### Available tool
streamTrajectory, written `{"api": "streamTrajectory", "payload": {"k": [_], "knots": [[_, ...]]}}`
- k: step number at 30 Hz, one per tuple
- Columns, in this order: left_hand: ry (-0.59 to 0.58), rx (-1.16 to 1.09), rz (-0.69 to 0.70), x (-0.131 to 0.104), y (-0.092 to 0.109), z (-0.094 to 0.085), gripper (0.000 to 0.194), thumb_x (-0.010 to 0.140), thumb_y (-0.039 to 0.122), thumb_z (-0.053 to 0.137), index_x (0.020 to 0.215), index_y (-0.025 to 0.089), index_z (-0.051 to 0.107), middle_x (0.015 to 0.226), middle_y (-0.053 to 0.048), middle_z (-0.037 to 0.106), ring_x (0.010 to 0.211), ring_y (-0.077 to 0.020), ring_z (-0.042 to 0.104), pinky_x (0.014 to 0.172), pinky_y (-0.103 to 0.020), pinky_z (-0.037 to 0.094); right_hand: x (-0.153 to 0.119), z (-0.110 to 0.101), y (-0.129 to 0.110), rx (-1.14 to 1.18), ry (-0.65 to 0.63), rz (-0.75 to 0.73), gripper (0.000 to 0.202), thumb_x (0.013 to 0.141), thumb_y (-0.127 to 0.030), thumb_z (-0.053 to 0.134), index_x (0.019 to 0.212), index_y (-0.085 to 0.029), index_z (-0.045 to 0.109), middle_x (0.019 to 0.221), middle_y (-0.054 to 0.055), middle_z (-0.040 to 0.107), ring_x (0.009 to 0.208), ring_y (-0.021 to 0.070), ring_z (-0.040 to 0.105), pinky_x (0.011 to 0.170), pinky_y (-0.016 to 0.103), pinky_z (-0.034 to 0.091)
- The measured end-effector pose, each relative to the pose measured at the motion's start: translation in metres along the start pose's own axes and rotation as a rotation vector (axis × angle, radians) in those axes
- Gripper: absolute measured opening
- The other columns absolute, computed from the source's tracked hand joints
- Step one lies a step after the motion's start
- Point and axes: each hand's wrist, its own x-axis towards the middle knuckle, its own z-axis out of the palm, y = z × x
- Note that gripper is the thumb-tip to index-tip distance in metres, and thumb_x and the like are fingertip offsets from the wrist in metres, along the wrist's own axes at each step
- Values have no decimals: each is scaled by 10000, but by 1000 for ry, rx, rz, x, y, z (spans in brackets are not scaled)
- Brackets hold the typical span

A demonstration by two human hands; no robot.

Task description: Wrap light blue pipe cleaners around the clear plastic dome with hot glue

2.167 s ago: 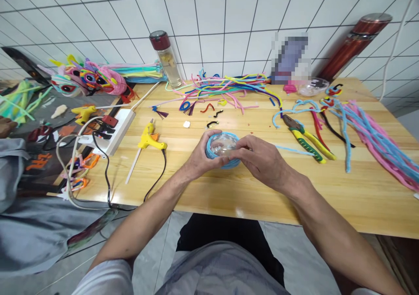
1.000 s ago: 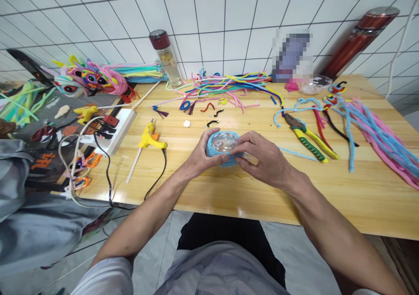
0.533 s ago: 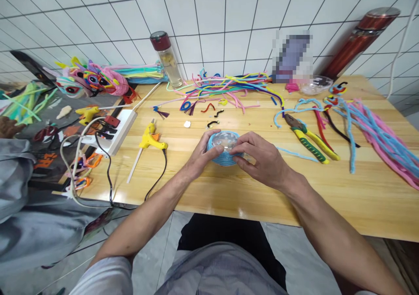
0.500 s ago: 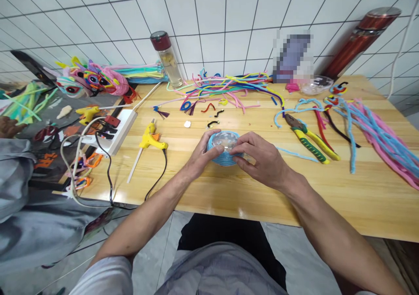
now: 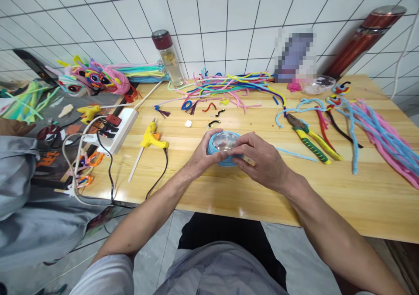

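Note:
A clear plastic dome [image 5: 225, 139] wound with light-blue pipe cleaner sits between both hands, above the table. My left hand [image 5: 207, 152] is wrapped round its left side, thumb along the near rim. At the right side of the dome, my right hand [image 5: 262, 157] is closed in a pinch on the blue pipe cleaner [image 5: 296, 154], whose loose tail runs out to the right on the table. The pinched spot itself is hidden by the fingers. Just beyond the dome lie short black pipe cleaner pieces [image 5: 214, 123] and a white scrap [image 5: 188, 123].
A yellow glue gun [image 5: 152, 138] with a cord lies left, near a white power strip [image 5: 122, 131]. Pliers [image 5: 307, 140] and blue-pink pipe cleaners [image 5: 376, 133] lie right. A glass bottle [image 5: 170, 61] and red thermos [image 5: 365, 44] stand behind. A co-worker's sleeve [image 5: 16, 168] shows at left.
My left thumb has slid slightly right and down along the dome's near rim. My right hand keeps its pinch in nearly the same place. The view has shifted slightly.

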Motion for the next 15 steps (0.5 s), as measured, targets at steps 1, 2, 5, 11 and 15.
{"api": "streamTrajectory", "payload": {"k": [1,2,5,11,15], "knots": [[5,-10,1,1,-1,0,910,669,541,933,1427,253,520,1242,-80,715,1156,-304,681,1007,-427,531,0,-1,0,11,-9,7,194,989,-127,659,1131,-260,666,1069,73,709,955,199,709,766,318,606],[8,-19,0,1,-3,-1,918,662,544,934,1429,255,521,1233,-79,717,1149,-304,684,994,-421,532,0,-2,0,24,-18,16,192,994,-138,663,1141,-261,666,1073,74,707,961,200,710,769,321,608],[11,-47,-8,2,-7,-2,933,655,546,936,1439,265,517,1219,-73,720,1154,-302,687,975,-408,525,0,-6,1,53,-35,33,188,999,-161,680,1155,-263,666,1069,72,691,964,199,711,781,327,612],[8,-73,-33,1,-5,-4,953,641,549,943,1435,265,499,1195,-69,723,1131,-289,690,939,-388,531,0,-7,2,64,-26,32,148,1019,-151,664,1118,-260,675,1059,65,678,944,182,707,776,313,604],[15,-71,-42,1,-3,-4,938,621,529,948,1398,256,498,1170,-53,714,1078,-261,690,914,-363,532,-1,-5,3,55,-24,23,150,1035,-142,621,1097,-257,694,1050,66,686,932,179,699,755,300,587]]}}
